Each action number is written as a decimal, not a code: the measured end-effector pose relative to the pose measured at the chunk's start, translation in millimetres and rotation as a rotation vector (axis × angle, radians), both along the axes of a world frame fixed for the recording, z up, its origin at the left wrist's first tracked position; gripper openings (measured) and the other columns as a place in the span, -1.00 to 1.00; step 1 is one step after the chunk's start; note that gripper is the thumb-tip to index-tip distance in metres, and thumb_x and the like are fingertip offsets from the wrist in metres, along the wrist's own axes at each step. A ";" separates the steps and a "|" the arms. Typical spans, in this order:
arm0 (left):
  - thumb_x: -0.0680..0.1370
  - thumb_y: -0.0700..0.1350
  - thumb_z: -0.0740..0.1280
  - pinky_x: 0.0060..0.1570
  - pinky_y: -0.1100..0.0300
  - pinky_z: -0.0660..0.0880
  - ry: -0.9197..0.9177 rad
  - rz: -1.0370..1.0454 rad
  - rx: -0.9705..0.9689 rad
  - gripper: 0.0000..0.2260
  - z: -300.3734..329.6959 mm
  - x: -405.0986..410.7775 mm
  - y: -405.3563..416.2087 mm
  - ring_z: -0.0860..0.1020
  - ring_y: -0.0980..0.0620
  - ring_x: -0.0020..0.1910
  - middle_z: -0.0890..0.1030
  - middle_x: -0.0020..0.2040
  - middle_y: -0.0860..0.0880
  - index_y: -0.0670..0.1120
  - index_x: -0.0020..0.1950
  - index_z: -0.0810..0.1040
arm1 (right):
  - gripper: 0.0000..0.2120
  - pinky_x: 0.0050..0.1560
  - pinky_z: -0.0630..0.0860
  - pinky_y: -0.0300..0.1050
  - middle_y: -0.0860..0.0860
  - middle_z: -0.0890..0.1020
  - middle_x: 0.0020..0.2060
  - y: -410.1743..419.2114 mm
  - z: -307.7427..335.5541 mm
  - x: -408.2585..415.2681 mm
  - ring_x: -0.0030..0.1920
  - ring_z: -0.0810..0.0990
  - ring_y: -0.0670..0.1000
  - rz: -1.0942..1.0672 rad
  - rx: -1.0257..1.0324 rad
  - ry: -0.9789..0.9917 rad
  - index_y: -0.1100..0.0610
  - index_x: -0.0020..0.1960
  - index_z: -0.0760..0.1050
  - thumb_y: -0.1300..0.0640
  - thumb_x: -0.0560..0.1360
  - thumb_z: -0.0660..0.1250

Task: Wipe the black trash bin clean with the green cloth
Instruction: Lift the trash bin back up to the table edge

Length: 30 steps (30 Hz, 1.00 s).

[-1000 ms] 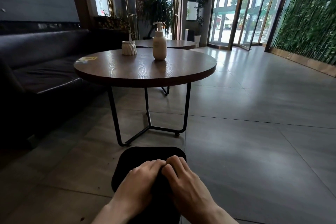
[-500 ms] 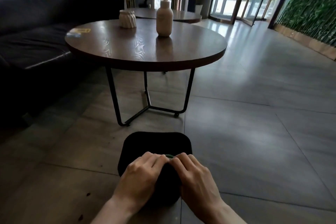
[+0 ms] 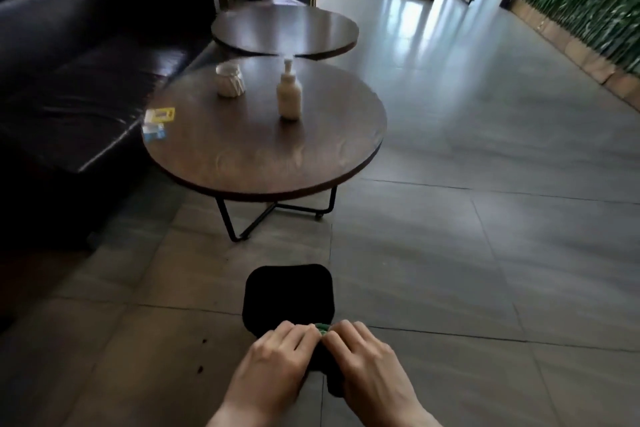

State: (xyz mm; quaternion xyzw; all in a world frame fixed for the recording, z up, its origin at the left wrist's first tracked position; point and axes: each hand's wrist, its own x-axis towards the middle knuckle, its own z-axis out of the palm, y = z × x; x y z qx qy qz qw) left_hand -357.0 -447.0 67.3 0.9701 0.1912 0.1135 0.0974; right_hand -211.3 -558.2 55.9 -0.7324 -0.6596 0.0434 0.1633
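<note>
Landmark: round dark wooden table on a black metal wire frame point(image 3: 263, 149); every position below is given relative to it
Bin: black trash bin with a rounded-square outline point(image 3: 289, 295), standing on the grey tiled floor point(image 3: 450, 288) on the viewer's side of the table, near its frame feet but apart from them
Bin surface: uniformly matt black; no rim, seam or opening can be resolved, so which face points upward cannot be told
Bin handling (judgement): likely a light, rigid plastic shell that slides on smooth tile when pushed; brace it with one hand at a rounded corner or edge while the other hand wipes
Cloth: small green cloth point(image 3: 322, 328), bunched at the edge of the bin farthest from the table; only a small green tuft shows between the fingertips
Cloth handling (judgement): soft and limp, folds readily; hold it in a wad under flat fingers so that it does not slip out during a stroke
Left hand: left hand point(image 3: 277, 357), fingers curled downward onto the bin edge, fingertips pinching the cloth
Right hand: right hand point(image 3: 363, 359), mirrored posture, fingertips meeting those of the left hand and pinching the same tuft
Table load: cream pump bottle point(image 3: 289, 94) and white ribbed ceramic pot point(image 3: 230, 80), both upright; yellow and blue cards point(image 3: 157, 123) at the sofa-side edge
Surroundings: dark leather sofa point(image 3: 69, 80) beside the table; second round wooden table point(image 3: 284, 29) beyond it
</note>
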 end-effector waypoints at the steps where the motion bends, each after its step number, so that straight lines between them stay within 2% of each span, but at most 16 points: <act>1: 0.44 -0.15 0.21 -0.35 0.24 0.60 0.016 -0.011 -0.013 -0.71 31.0 1.4 -9.4 0.70 0.04 -0.23 0.70 -0.18 0.05 -0.08 -0.07 0.73 | -0.48 -0.46 0.43 -0.20 -0.06 0.57 -0.21 -9.5 29.8 0.7 -0.29 0.56 0.01 0.008 -0.007 0.012 0.02 -0.02 0.49 0.19 0.09 0.59; 2: 0.42 -0.14 0.23 -0.36 0.26 0.59 0.017 -0.007 -0.032 -0.71 74.1 3.8 -21.8 0.70 0.06 -0.23 0.70 -0.19 0.07 -0.07 -0.06 0.73 | -0.45 -0.49 0.41 -0.20 -0.06 0.56 -0.23 -23.3 73.1 4.7 -0.30 0.56 0.00 -0.007 -0.016 0.020 0.01 -0.03 0.45 0.18 0.06 0.59; 4: 0.34 -0.14 0.40 -0.35 0.29 0.57 0.034 -0.015 -0.027 -0.77 115.5 4.1 -37.7 0.69 0.08 -0.24 0.69 -0.20 0.09 -0.05 -0.04 0.73 | -0.45 -0.53 0.40 -0.21 -0.07 0.55 -0.24 -35.5 115.9 3.1 -0.31 0.57 -0.01 -0.024 -0.023 0.019 0.01 -0.04 0.44 0.17 0.04 0.60; 6: 0.18 -0.16 0.62 -0.36 0.30 0.56 0.046 -0.004 -0.059 -0.63 158.5 12.4 -47.0 0.67 0.09 -0.24 0.67 -0.21 0.12 -0.04 -0.04 0.72 | -0.47 -0.55 0.44 -0.19 -0.07 0.55 -0.23 -46.0 163.0 10.8 -0.30 0.57 0.00 -0.044 -0.023 0.057 0.00 -0.03 0.44 0.18 0.09 0.60; 7: 0.13 -0.15 0.65 -0.36 0.30 0.54 0.052 0.016 -0.075 -0.59 176.8 16.2 -51.8 0.66 0.11 -0.24 0.66 -0.22 0.13 -0.03 -0.04 0.71 | -0.49 -0.55 0.44 -0.19 -0.06 0.54 -0.22 -51.4 181.3 13.8 -0.29 0.58 0.01 -0.049 -0.021 0.094 0.01 -0.03 0.45 0.18 0.11 0.60; 10: 0.15 -0.14 0.65 -0.37 0.31 0.51 0.028 0.038 -0.048 -0.59 220.3 31.9 -55.6 0.66 0.13 -0.23 0.65 -0.22 0.16 0.00 -0.04 0.70 | -0.60 -0.45 0.51 -0.14 -0.02 0.55 -0.16 -54.6 222.2 25.7 -0.21 0.60 0.07 -0.070 -0.008 0.152 0.06 0.02 0.54 0.22 0.22 0.55; 12: 0.18 -0.17 0.62 -0.35 0.29 0.53 0.025 0.077 -0.044 -0.61 241.3 42.6 -53.6 0.66 0.12 -0.21 0.66 -0.20 0.16 0.01 -0.03 0.68 | -0.61 -0.26 0.56 -0.04 0.00 0.54 -0.05 -51.2 237.7 35.1 -0.09 0.57 0.09 -0.086 0.006 0.147 0.07 0.14 0.52 0.23 0.33 0.46; 14: 0.30 -0.20 0.55 -0.28 0.24 0.57 0.031 0.080 -0.033 -0.67 255.1 52.7 -48.1 0.66 0.09 -0.15 0.66 -0.15 0.13 0.01 0.02 0.65 | -0.62 -0.12 0.55 0.00 -0.02 0.52 0.03 -45.3 246.0 45.2 0.00 0.53 0.06 -0.091 0.047 0.133 0.06 0.23 0.49 0.22 0.43 0.39; 19: 0.53 -0.23 0.36 -0.04 0.10 0.59 0.016 0.100 0.004 -0.70 265.4 74.6 -16.3 0.62 0.00 0.08 0.66 0.06 0.04 -0.05 0.26 0.56 | -0.72 -0.14 0.55 0.02 -0.01 0.53 0.00 -9.6 257.0 69.1 -0.03 0.54 0.07 -0.055 0.112 0.118 0.09 0.18 0.51 0.23 0.49 0.39; 27: 0.59 -0.21 0.25 0.09 0.05 0.55 0.023 0.115 -0.041 -0.65 226.3 121.2 73.9 0.56 -0.03 0.19 0.61 0.16 0.02 -0.05 0.37 0.48 | -0.69 -0.25 0.53 -0.03 -0.03 0.51 -0.07 82.3 224.4 114.6 -0.11 0.53 0.05 -0.028 0.054 0.123 0.07 0.12 0.49 0.22 0.41 0.45; 30: 0.58 -0.19 0.27 0.07 0.05 0.56 0.030 0.099 -0.080 -0.66 205.4 144.1 114.0 0.57 -0.03 0.17 0.62 0.14 0.02 -0.03 0.35 0.49 | -0.67 -0.23 0.51 -0.09 -0.07 0.50 -0.07 120.8 204.0 138.1 -0.11 0.54 0.03 -0.030 -0.006 0.138 0.03 0.13 0.48 0.18 0.40 0.45</act>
